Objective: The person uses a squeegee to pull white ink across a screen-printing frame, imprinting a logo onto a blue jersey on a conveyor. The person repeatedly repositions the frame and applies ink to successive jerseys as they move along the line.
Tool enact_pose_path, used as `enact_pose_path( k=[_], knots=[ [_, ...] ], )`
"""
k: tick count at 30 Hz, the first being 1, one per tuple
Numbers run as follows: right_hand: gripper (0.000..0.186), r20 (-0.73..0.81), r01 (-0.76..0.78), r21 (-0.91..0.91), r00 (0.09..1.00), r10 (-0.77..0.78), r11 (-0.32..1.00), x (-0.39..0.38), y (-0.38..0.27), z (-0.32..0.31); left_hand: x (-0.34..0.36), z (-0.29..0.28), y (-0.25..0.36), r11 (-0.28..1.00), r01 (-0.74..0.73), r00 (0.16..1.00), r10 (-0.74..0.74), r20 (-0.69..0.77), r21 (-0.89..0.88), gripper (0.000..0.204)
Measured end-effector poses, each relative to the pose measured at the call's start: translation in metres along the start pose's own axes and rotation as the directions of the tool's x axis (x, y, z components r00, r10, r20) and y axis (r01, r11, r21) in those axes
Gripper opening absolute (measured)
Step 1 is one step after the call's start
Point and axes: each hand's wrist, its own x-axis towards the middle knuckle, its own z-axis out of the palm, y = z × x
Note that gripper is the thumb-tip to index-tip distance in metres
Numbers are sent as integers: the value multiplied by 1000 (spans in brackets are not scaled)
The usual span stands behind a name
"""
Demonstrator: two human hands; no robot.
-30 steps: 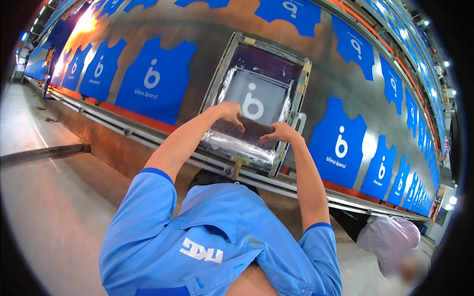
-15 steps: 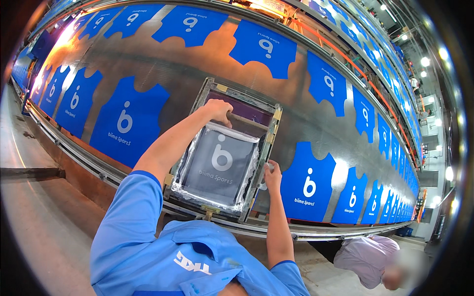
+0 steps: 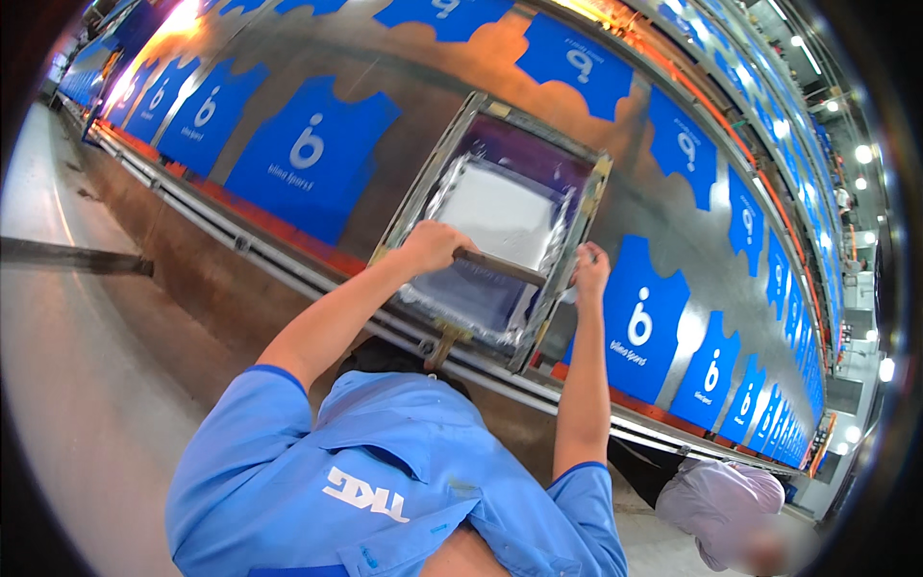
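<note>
1. Running the full length of the room, the long metal printing table (image 3: 625,207) carries a row of blue jerseys (image 3: 308,159), each laid flat and bearing a white printed mark.
2. Standing at the near edge of the table, a person in a blue short-sleeved shirt (image 3: 385,481) leans forward with both arms extended.
3. Lying flat on the table between two jerseys, the metal-framed printing screen (image 3: 500,226) shows a pale mesh window bordered by foil tape.
4. Resting across the lower part of the screen, the squeegee (image 3: 500,269) has a dark wooden handle.
5. Left hand (image 3: 435,245): fingers closed in a fist around the left end of the squeegee handle.
6. Right hand (image 3: 588,269): fingers curled at the right end of the handle, beside the frame's right rail.
7. A second person in a pale shirt (image 3: 721,505) is bent low at the lower right.
</note>
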Motion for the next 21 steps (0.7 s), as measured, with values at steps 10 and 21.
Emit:
enact_pose_path(
  k=[10,21],
  knots=[
    [20,-333,119,-223,923,-190,968,27,-21,-13,-95,39,60,982,-167,948,185,-259,91,47],
    [22,-284,158,-77,943,-174,984,-46,9,77,-109,11,-41,988,-16,983,43,-177,151,40]
  ],
)
